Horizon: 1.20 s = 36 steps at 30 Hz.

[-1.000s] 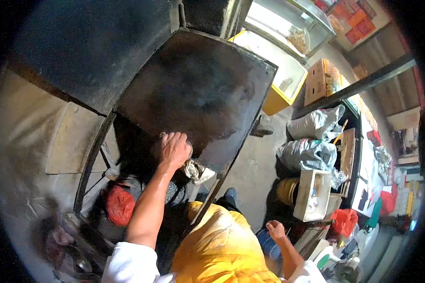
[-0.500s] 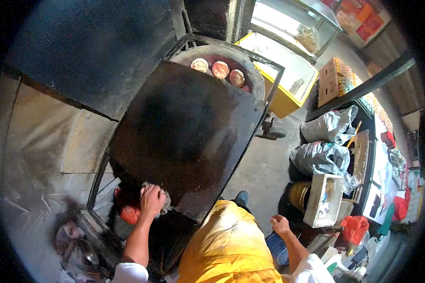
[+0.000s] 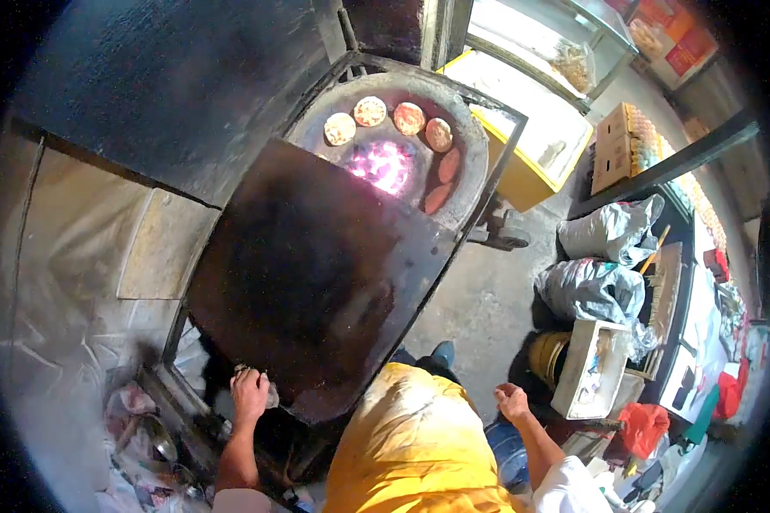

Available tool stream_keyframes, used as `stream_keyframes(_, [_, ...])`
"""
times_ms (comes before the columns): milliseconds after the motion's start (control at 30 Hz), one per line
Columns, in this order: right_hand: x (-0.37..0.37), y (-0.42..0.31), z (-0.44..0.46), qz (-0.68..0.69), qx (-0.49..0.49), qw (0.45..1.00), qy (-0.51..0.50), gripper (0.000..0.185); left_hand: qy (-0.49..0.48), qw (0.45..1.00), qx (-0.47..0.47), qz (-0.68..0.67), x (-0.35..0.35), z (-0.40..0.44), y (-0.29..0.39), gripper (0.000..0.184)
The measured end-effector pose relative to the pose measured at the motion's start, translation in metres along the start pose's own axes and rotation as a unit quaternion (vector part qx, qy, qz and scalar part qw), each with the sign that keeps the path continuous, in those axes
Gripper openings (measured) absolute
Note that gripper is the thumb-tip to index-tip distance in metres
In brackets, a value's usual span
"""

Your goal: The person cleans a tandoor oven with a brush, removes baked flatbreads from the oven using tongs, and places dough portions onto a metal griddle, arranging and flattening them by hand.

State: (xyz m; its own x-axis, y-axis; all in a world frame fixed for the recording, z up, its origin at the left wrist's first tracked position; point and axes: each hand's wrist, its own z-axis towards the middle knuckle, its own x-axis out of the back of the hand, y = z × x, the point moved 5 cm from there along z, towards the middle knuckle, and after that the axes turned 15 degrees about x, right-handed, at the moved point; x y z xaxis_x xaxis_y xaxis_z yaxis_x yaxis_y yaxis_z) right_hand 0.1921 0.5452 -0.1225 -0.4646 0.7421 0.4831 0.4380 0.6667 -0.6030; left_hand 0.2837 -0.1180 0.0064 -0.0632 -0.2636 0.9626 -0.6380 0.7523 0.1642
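Left hand (image 3: 250, 392): fingers folded down over a grey cloth (image 3: 272, 397), part of which bulges out beside the thumb. The grip is at the near left edge of a dark flat sheet (image 3: 299, 282), low in front of the wearer. Right hand (image 3: 512, 402): held out at the person's side, well apart from the sheet, fingers curled in to a narrow gap; from here I cannot tell whether anything is inside. A blue vessel (image 3: 508, 453) shows just beyond its wrist.

Between the arms, a yellow apron (image 3: 406, 427), pale and stained over the upper front.

Sheet position: lies across the near part of a round oven (image 3: 475, 141), leaving the far part uncovered. Its surface is brown-black, lighter toward the right margin. In the uncovered part: glowing coals (image 3: 383, 167), pink-white, close to the sheet's far edge. I count at least 6 round flatbreads (image 3: 409, 119) in an arc along the inner wall, 4 paler and 2 redder.

Farther out, right: yellow tub (image 3: 522, 184) beside the oven; 2 grey sacks (image 3: 592, 289) on the floor (image 3: 479, 299); white crate (image 3: 590, 369); red plastic bag (image 3: 643, 427).
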Motion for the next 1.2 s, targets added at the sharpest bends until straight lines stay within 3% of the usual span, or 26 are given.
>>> stream_keyframes(233, [0.004, -0.005, -0.006, 0.046, -0.025, 0.999, 0.003, 0.028, -0.059, 0.995, 0.08, 0.029, -0.007, -0.016, -0.046, 0.023])
stream_keyframes(333, [0.001, 0.021, 0.001, 0.007, 0.004, 1.0, -0.013, 0.029, -0.043, 0.994, 0.082, 0.05, -0.005, -0.026, -0.062, 0.025])
stream_keyframes(500, [0.011, 0.021, -0.004, -0.007, -0.003, 1.0, -0.016, 0.029, -0.093, 0.98, 0.164, 0.054, -0.007, -0.039, -0.091, 0.029])
stream_keyframes(700, [0.012, 0.027, 0.002, -0.028, -0.003, 0.999, -0.033, 0.026, -0.075, 0.976, 0.199, 0.05, -0.035, -0.056, -0.149, 0.033])
stream_keyframes(933, [0.015, -0.009, 0.004, 0.017, -0.045, 0.998, -0.034, 0.025, -0.058, 0.974, 0.22, 0.014, -0.023, -0.051, -0.131, 0.032])
stream_keyframes(1033, [0.012, -0.009, 0.006, 0.005, -0.044, 0.998, -0.039, 0.026, -0.022, 0.967, 0.251, -0.034, -0.01, -0.052, -0.124, 0.029])
stream_keyframes(1100, [0.016, -0.015, 0.004, -0.007, -0.044, 0.998, -0.036, 0.025, 0.204, 0.945, 0.257, 0.018, -0.004, -0.065, -0.144, 0.035])
stream_keyframes(1133, [0.017, -0.019, 0.004, -0.017, -0.043, 0.998, -0.034, 0.023, 0.203, 0.944, 0.259, 0.018, -0.023, -0.072, -0.168, 0.035])
stream_keyframes(1200, [0.009, 0.003, 0.01, -0.03, -0.016, 0.999, -0.04, 0.024, 0.219, 0.859, 0.463, -0.027, -0.052, -0.092, -0.222, 0.05])
